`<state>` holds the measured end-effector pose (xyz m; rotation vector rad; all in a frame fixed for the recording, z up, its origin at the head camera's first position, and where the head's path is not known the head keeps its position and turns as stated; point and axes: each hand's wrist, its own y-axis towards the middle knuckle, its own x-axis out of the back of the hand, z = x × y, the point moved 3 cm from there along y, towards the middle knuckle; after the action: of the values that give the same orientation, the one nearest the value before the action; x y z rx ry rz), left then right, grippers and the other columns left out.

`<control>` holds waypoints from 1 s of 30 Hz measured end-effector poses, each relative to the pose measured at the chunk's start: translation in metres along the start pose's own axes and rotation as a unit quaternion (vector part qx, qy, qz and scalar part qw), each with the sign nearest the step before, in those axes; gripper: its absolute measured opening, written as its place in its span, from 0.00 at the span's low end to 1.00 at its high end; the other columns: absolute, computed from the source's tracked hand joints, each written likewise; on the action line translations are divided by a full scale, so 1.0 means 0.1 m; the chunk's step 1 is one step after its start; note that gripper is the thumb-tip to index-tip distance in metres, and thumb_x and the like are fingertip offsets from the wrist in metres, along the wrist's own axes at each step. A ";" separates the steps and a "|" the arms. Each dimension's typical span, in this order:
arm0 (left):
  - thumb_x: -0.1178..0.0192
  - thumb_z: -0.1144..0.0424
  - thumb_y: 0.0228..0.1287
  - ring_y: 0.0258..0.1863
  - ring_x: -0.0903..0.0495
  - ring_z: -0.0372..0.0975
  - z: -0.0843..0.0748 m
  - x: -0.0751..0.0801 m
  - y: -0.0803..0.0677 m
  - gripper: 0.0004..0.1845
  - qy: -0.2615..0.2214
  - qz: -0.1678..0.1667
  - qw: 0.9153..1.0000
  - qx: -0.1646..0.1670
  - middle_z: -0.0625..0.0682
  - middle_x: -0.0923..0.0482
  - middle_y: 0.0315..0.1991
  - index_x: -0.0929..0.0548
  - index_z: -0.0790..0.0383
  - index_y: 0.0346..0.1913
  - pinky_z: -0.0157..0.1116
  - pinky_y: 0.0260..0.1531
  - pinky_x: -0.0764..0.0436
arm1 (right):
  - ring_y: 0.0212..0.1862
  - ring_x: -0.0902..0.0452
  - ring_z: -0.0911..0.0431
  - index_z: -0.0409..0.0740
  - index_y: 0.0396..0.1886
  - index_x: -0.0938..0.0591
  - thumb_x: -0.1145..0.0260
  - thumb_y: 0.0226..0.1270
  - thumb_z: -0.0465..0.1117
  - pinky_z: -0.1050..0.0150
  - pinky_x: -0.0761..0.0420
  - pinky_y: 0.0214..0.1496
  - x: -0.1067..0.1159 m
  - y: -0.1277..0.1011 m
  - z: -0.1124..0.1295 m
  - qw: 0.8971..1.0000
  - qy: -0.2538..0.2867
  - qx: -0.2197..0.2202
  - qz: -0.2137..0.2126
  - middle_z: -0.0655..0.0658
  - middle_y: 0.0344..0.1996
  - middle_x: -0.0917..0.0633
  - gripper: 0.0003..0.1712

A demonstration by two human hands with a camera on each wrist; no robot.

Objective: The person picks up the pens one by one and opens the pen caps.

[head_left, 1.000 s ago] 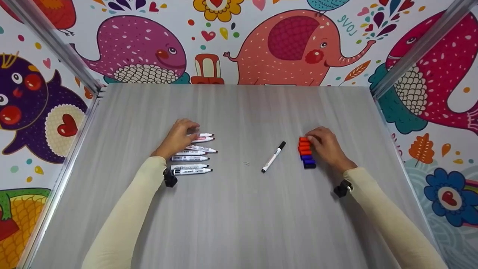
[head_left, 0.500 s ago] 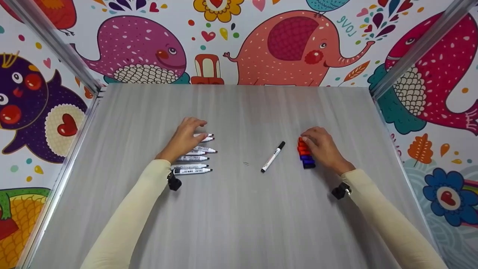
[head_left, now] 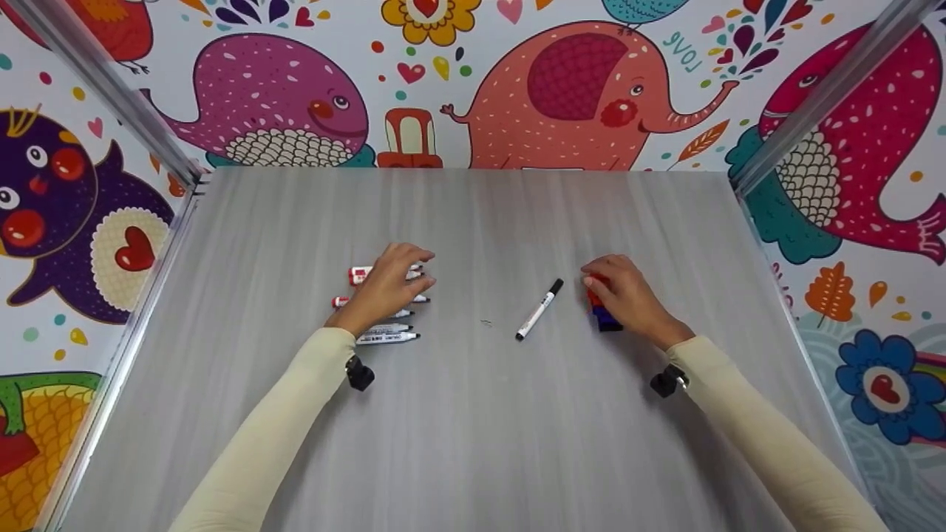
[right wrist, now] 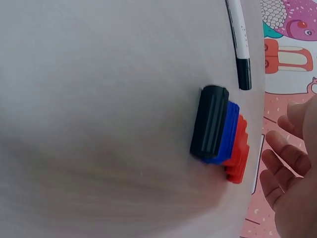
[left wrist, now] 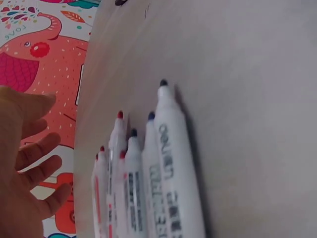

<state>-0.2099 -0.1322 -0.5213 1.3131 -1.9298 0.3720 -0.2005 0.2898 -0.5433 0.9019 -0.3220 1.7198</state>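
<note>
Over a row of uncapped white markers (head_left: 388, 338) my left hand (head_left: 388, 288) hovers with its fingers loosely spread, partly covering them. Their bare tips point right in the head view; black, blue and red tips show in the left wrist view, where the nearest marker (left wrist: 176, 168) has a black tip. My right hand (head_left: 632, 299) is above a line of loose marker caps, hiding most of the red ones. The right wrist view shows a black cap (right wrist: 210, 121), a blue cap (right wrist: 231, 130) and red caps (right wrist: 238, 153). Its relaxed fingers (right wrist: 287, 153) hold nothing.
Between the two groups a slim black-and-white pen (head_left: 539, 310) with a black cap lies slantwise on the grey table (head_left: 473, 443). Small dark marks (head_left: 485, 323) show near the table's middle. Cartoon-printed walls (head_left: 414, 89) and metal posts enclose the table's back and sides.
My left hand has moved right over the markers, uncovering the red rear ends of some of them. My right hand has shifted slightly left, covering more of the caps.
</note>
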 end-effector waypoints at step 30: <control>0.27 0.62 0.74 0.67 0.23 0.55 -0.46 -0.74 0.08 0.23 -0.002 0.059 0.994 -0.089 0.62 0.17 0.62 0.15 0.71 0.65 0.52 0.72 0.25 | 0.61 0.27 0.39 0.30 0.55 0.11 0.27 0.77 0.32 0.44 0.28 0.65 -0.31 0.04 0.12 0.999 -0.024 0.031 0.009 0.36 0.51 0.13 0.12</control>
<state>-0.1833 -0.0516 -0.5420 1.0884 -1.9998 0.2488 -0.1965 0.2593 -0.5562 0.9885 -0.3119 1.7351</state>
